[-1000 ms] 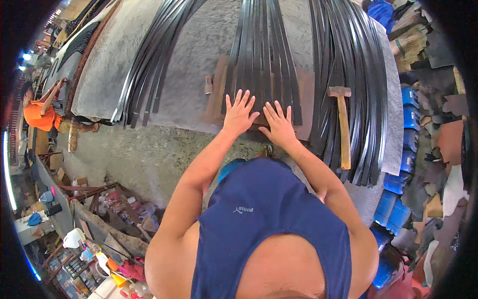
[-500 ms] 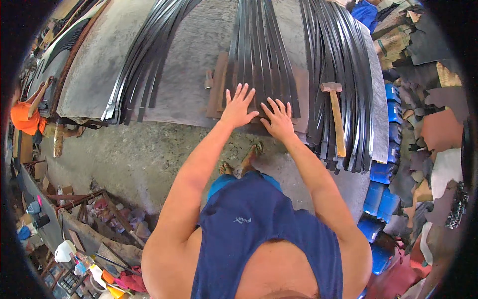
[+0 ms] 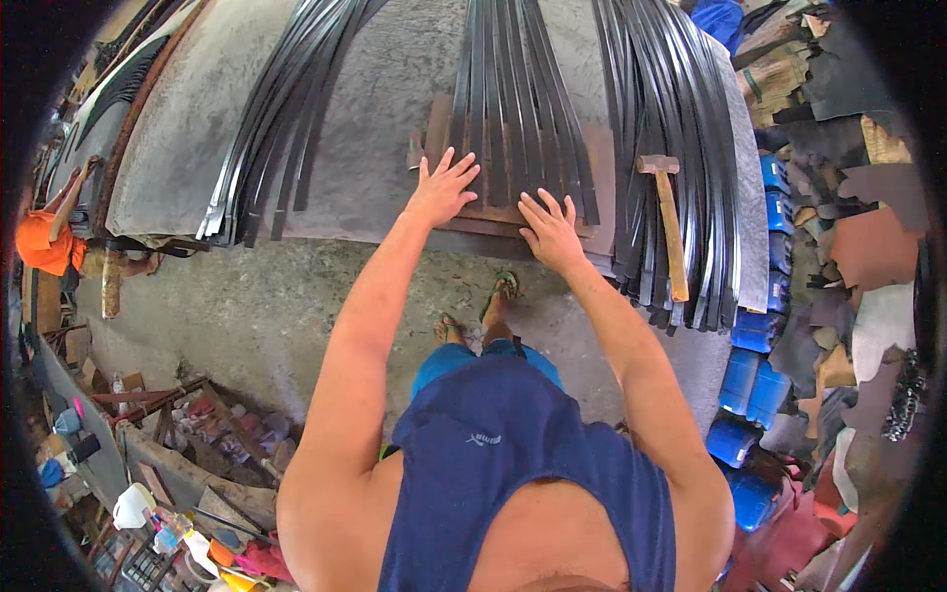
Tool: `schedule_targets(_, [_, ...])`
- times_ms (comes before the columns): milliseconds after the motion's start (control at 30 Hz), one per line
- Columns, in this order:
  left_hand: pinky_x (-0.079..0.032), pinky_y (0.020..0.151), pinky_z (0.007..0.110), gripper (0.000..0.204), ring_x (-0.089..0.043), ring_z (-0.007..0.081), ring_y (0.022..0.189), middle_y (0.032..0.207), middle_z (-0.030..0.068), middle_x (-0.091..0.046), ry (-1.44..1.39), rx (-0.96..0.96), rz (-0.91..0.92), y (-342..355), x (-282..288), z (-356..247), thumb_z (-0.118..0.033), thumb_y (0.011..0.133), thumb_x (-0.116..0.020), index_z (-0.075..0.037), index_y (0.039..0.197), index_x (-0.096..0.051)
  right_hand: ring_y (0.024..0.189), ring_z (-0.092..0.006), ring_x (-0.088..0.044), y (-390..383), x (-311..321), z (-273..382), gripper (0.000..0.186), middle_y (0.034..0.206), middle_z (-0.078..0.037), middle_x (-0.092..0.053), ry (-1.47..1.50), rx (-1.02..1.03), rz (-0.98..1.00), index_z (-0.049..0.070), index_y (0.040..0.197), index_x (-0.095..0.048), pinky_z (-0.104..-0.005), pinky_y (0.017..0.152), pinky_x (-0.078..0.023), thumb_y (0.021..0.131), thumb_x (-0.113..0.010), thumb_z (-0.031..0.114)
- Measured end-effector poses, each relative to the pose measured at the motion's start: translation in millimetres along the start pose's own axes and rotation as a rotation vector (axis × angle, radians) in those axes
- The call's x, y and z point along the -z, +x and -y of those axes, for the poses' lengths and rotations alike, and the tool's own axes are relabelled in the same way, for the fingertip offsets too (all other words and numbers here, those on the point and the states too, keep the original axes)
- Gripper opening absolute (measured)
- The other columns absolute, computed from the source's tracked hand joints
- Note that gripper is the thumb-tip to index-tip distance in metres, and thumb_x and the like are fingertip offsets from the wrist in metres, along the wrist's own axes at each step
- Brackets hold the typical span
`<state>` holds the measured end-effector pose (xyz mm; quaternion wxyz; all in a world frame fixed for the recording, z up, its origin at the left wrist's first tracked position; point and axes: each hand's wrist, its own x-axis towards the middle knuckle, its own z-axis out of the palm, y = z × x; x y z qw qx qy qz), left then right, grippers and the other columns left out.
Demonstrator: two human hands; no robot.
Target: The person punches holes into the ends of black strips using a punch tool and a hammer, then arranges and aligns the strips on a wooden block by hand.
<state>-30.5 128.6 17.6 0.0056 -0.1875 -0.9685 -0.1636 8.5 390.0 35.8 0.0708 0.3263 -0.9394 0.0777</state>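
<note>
My left hand [image 3: 443, 189] lies over the left edge of a brown board [image 3: 478, 213], its fingers spread and pointing away from me. My right hand [image 3: 553, 230] rests at the near edge of that board, fingers stretched out, by the lower ends of a fan of long black strips [image 3: 518, 118]. Neither hand grips anything. The strips run from the far side of the table across the board. A small object [image 3: 414, 153] beside the board's left edge is partly covered by my left fingertips. To the right, a hammer [image 3: 668, 222] with a wooden handle lies on another bundle of black strips [image 3: 712, 227].
A third strip bundle [image 3: 281, 118] lies at the left of the grey table [image 3: 385, 128]. Blue plastic containers [image 3: 750, 385] line the right side, with leather-like scraps [image 3: 873, 247] beyond. At far left a person in orange [image 3: 47, 242] works. Clutter fills a bin [image 3: 212, 434] at lower left.
My left hand has slid left, off the strips toward the board's left edge. My right hand has shifted slightly nearer to me. The strips and hammer look almost unmoved.
</note>
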Motion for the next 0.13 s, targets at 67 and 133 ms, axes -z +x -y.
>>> schedule_targets(67, [-0.014, 0.105, 0.066, 0.052, -0.016, 0.0279, 0.139, 0.147, -0.0016, -0.028, 0.025, -0.011, -0.050, -0.1, -1.4, -4.5, -0.036, 0.087, -0.054, -0.018, 0.135, -0.042, 0.133, -0.0220, -0.028, -2.8, -1.4, 1.0, 0.047, 0.141, 0.002, -0.039, 0.026, -0.035, 0.018, 0.015, 0.129, -0.049, -0.0572, 0.107, -0.014, 0.084, -0.059, 0.027])
schedule_targets(133, [-0.014, 0.104, 0.066, 0.052, -0.016, 0.0280, 0.139, 0.147, -0.0010, -0.028, 0.054, -0.017, -0.104, -1.0, -1.2, -6.8, -0.036, 0.088, -0.054, -0.018, 0.135, -0.042, 0.134, -0.0220, -0.028, -4.3, -4.2, 2.6, 0.049, 0.140, 0.002, -0.040, 0.023, -0.048, 0.028, 0.015, 0.129, -0.048, -0.0562, 0.108, -0.013, 0.083, -0.060, 0.027])
